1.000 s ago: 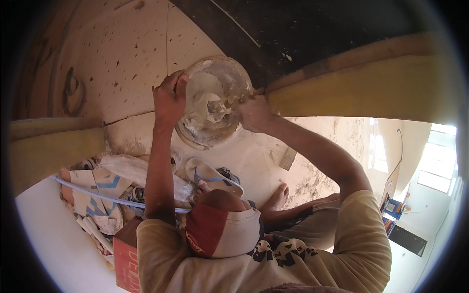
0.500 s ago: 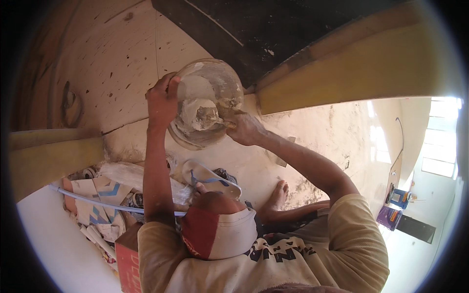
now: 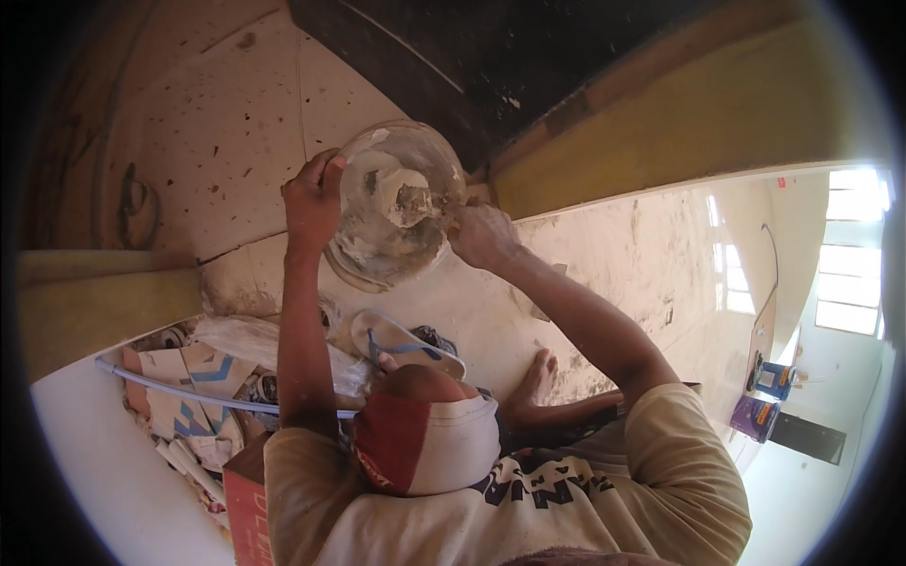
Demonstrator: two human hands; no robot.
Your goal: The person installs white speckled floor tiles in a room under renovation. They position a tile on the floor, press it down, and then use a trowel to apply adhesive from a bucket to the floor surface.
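Note:
A round basin (image 3: 363, 274), translucent and smeared inside with pale plaster, is tilted towards me on the floor. My left hand (image 3: 314, 193) grips its left rim, thumb over the edge. At the opposite side, the fingers of my right hand (image 3: 486, 236) are closed on what looks like a scraper, its handle mostly hidden by the hand. Inside the basin, a whitish plaster-coated patch with a darker square (image 3: 411, 200) shows at the scraper's end; where the tool stops and the plaster begins is hard to see.
A dark panel (image 3: 425, 57) and a yellowish door-frame post (image 3: 661, 141) stand beyond. My bare right foot (image 3: 540, 377) and a flip-flop (image 3: 401, 341) are close by. Left are plastic sheeting (image 3: 255, 340), cardboard scraps (image 3: 193, 377), a pale blue pipe (image 3: 217, 398) and a red box (image 3: 250, 500).
My right hand has moved up and right towards the basin's rim. The plaster-coated patch has shifted up and slightly right. My left hand keeps its grip while the basin's tilt changes slightly.

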